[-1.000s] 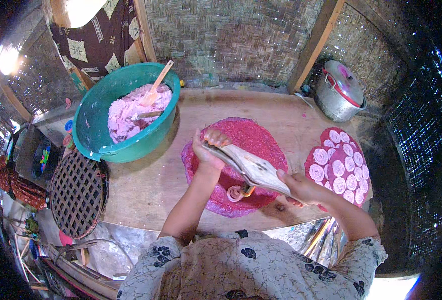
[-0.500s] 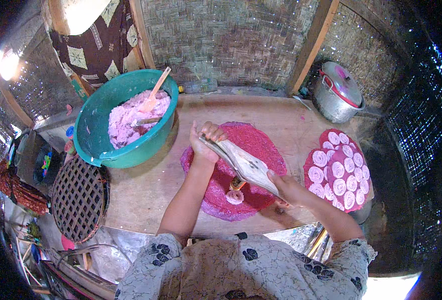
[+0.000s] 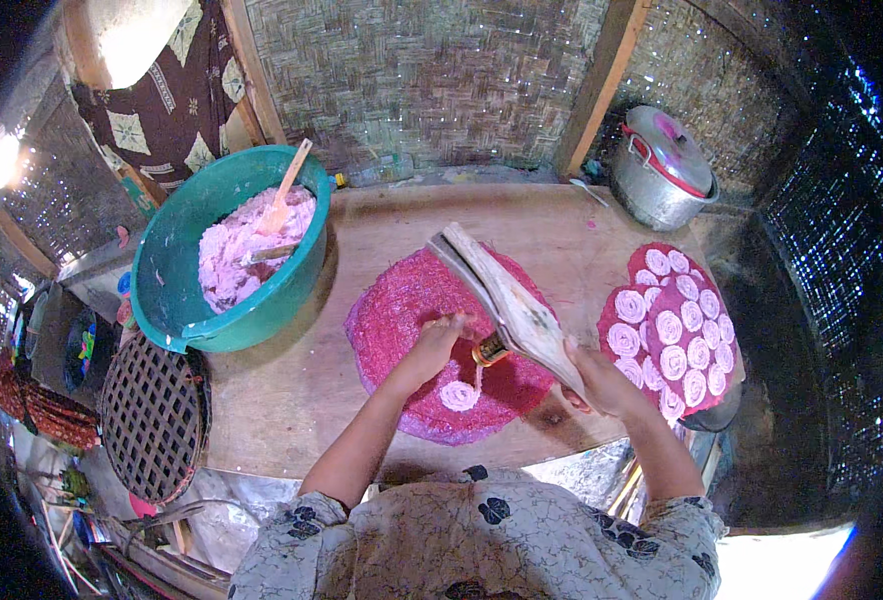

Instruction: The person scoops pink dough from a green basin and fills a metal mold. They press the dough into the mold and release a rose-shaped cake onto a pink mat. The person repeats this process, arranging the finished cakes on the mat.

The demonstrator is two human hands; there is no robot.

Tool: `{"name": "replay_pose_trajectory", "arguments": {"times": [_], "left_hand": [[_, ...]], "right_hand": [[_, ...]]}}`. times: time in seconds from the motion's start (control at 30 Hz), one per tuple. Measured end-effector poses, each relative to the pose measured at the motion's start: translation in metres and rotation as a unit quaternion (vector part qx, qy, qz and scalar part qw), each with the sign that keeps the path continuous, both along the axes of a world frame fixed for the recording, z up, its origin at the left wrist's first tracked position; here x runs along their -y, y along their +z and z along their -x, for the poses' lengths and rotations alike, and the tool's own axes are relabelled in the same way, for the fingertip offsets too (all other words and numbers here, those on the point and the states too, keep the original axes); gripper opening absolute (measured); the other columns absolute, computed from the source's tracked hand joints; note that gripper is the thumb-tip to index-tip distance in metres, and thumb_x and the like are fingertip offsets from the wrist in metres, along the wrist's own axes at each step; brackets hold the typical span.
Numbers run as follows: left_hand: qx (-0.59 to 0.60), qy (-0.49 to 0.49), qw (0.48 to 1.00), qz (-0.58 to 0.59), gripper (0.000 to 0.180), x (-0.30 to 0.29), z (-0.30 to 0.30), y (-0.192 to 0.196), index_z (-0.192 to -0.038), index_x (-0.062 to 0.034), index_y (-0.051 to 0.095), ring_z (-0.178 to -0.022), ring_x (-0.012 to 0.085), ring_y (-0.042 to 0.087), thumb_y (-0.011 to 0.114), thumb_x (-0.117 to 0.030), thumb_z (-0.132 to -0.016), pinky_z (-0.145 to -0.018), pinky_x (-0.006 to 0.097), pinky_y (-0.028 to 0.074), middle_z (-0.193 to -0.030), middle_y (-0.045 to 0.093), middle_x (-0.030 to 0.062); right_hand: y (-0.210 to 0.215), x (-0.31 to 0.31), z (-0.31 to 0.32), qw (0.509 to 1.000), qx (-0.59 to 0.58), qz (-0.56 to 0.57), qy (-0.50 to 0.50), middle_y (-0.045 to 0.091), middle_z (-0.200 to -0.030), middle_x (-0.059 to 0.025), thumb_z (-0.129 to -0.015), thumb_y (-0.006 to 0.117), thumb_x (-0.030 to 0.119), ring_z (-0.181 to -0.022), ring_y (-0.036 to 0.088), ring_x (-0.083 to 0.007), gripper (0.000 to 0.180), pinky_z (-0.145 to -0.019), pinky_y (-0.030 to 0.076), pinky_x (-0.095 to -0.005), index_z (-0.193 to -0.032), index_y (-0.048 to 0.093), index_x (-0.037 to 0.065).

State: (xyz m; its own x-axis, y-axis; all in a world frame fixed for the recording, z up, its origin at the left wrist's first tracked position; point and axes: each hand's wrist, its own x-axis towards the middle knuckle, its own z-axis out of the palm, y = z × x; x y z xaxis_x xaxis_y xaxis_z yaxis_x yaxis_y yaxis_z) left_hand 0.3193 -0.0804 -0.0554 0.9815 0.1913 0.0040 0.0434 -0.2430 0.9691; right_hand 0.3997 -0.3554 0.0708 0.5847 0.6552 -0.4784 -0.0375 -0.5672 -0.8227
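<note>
Left hand (image 3: 438, 352) has moved off the wooden press (image 3: 518, 305) to over the red mat (image 3: 394, 312), near the worktop (image 3: 272, 425)'s front edge, fingers loosely extended, apparently empty. Right hand (image 3: 607, 383) clasps the press; 1-handed tilting could tug the strand (image 3: 479, 379), distorting the pink coil (image 3: 459, 396).

R hand (image 3: 604, 382) part-hidden by wdn tool (image 3: 522, 310)

Left grip (image 3: 445, 338) turned inward — right grip (image 3: 602, 380) clenched — forearms (image 3: 367, 430) converging.
</note>
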Motion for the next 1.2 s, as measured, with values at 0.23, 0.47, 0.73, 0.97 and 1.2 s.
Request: {"name": "replay_pose_trajectory", "arguments": {"times": [0.23,0.47,0.73,0.97,1.2], "left_hand": [[-0.026,0.08,0.996,0.043,0.059,-0.016,0.022,-0.008,-0.121,-0.0019,0.062,-0.1,0.025,0.059,0.028,-0.047,-0.103,-0.095,0.037,0.04,-0.102,0.066,0.0142],[-0.046,0.096,0.993,0.055,0.066,-0.025,0.038,-0.008,-0.127,-0.0029,0.058,-0.099,0.02,0.058,0.024,-0.054,-0.102,-0.1,0.036,0.034,-0.091,0.065,0.0073],[-0.085,0.122,0.988,-0.038,0.059,-0.016,0.059,-0.009,-0.122,0.0037,0.058,-0.102,0.0271,0.06,0.029,-0.044,-0.103,-0.095,0.036,0.04,-0.102,0.066,0.0174],[0.003,0.146,0.976,-0.16,0.044,-0.007,0.079,-0.014,-0.105,-0.0067,0.07,-0.109,0.0309,0.056,0.038,-0.036,-0.101,-0.099,0.04,0.037,-0.115,0.065,0.0136],[-0.031,0.162,0.953,-0.254,0.021,0.002,0.096,-0.005,-0.096,-0.0137,0.074,-0.116,0.031,0.05,0.057,-0.026,-0.092,-0.101,0.044,0.032,-0.127,0.059,0.0067]], "right_hand": [[-0.016,-0.03,0.013,0.998,-0.025,-0.064,-0.011,0.047,-0.053,-0.0031,-0.095,0.028,0.066,-0.041,0.042,-0.0129,0.071,-0.039,0.033,-0.0293,-0.083,0.06,0.004],[-0.016,-0.045,0.019,0.999,0.007,-0.032,0.013,0.061,-0.07,-0.0091,-0.098,0.032,0.059,-0.059,0.055,-0.0158,0.069,-0.052,0.043,-0.0302,-0.107,0.065,-0.001],[-0.027,-0.044,0.038,0.997,-0.051,-0.049,-0.024,0.065,-0.084,-0.0105,-0.1,0.038,0.052,-0.075,0.057,-0.0149,0.062,-0.067,0.046,-0.0306,-0.108,0.065,-0.003],[-0.06,-0.041,0.041,0.992,-0.014,-0.12,-0.045,0.057,-0.069,-0.0049,-0.098,0.035,0.056,-0.06,0.05,-0.0139,0.062,-0.054,0.04,-0.0297,-0.097,0.062,0.0],[-0.073,-0.015,0.031,0.94,-0.252,-0.187,-0.137,0.045,-0.053,-0.0023,-0.093,0.03,0.07,-0.038,0.037,-0.0132,0.068,-0.036,0.03,-0.0275,-0.083,0.055,0.007]]}}
